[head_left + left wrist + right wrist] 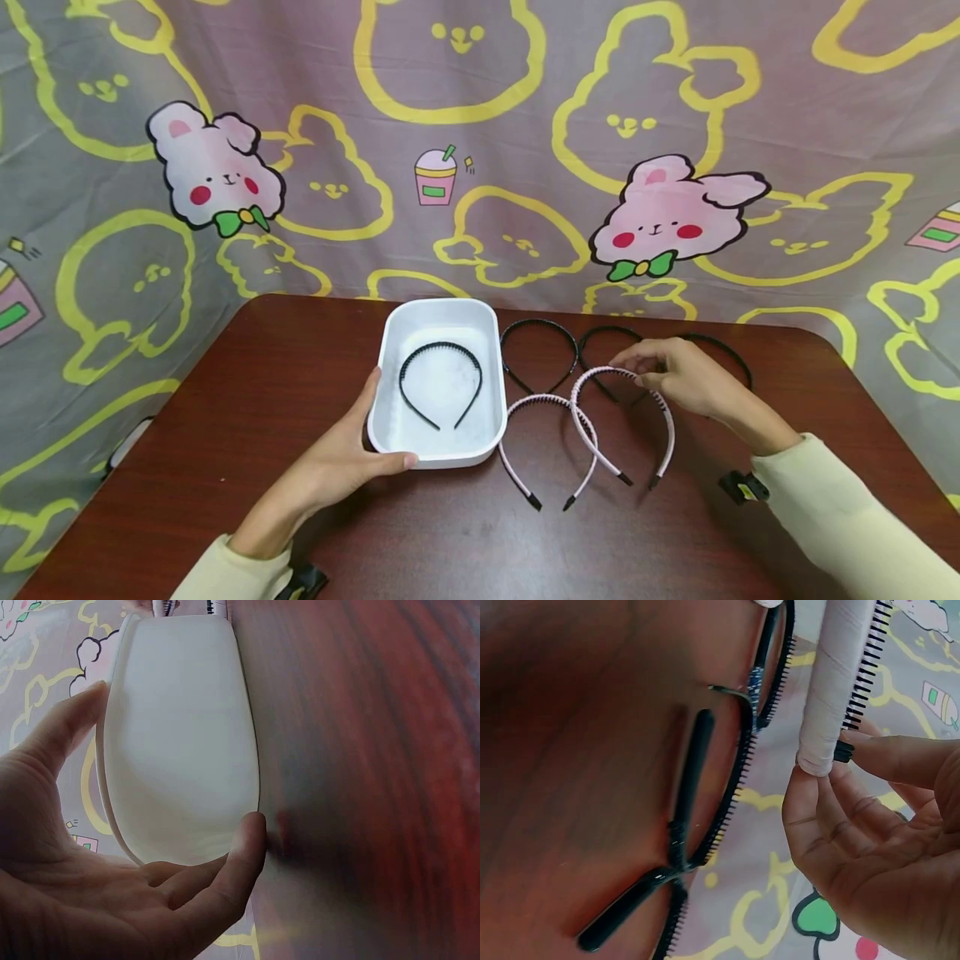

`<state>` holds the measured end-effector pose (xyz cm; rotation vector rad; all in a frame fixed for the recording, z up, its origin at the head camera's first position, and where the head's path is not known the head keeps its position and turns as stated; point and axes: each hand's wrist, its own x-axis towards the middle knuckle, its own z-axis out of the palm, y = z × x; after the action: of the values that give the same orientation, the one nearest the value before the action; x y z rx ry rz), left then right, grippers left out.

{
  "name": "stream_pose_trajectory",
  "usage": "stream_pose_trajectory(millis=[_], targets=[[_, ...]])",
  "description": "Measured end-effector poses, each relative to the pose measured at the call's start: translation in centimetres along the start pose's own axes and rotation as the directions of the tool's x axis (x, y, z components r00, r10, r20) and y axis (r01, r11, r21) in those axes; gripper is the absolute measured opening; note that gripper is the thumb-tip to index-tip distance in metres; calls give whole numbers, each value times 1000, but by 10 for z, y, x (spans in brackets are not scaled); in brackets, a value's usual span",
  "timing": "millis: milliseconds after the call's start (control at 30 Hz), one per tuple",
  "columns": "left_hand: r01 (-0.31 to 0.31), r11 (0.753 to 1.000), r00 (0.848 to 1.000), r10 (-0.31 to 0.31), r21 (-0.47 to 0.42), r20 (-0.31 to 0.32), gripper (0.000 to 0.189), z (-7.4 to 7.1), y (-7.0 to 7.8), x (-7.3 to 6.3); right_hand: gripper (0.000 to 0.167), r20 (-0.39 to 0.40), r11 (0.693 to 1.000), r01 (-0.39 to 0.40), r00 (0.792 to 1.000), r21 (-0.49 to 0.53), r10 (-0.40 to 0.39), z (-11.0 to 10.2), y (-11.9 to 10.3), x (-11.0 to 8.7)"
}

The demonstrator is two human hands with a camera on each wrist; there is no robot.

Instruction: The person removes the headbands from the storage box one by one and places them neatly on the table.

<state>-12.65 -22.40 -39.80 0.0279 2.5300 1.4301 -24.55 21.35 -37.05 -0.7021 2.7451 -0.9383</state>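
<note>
In the head view a white plastic tray stands on the table with a black toothed headband lying inside. My left hand grips the tray by its near left corner, thumb at the front and fingers along the left side. In the left wrist view that hand spans the tray's wall. My right hand pinches a pale pink headband at its arch, raised above the table. The right wrist view shows the thumb and fingers of this hand on the wrapped pink band.
Another pink headband lies just right of the tray, partly behind the held one. Black headbands lie along the back of the brown table. A patterned cloth hangs behind.
</note>
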Motion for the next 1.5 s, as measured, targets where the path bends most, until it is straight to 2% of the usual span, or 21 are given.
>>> stream_pose_trajectory(millis=[233,433,667,1500], targets=[[-14,1000,1000,14,-11,3,133,0,0,1,31,19,999,25,1000,22,-25,4,12,-10],[-13,1000,1000,13,-8,5,132,-1,-1,1,36,21,1000,19,1000,4,-19,6,22,-17],[-41,999,999,41,-21,0,132,0,-2,1,34,24,999,32,999,-19,-31,7,30,-22],[-36,999,999,36,-1,2,133,0,-2,1,36,50,999,42,998,4,-42,12,38,-27]])
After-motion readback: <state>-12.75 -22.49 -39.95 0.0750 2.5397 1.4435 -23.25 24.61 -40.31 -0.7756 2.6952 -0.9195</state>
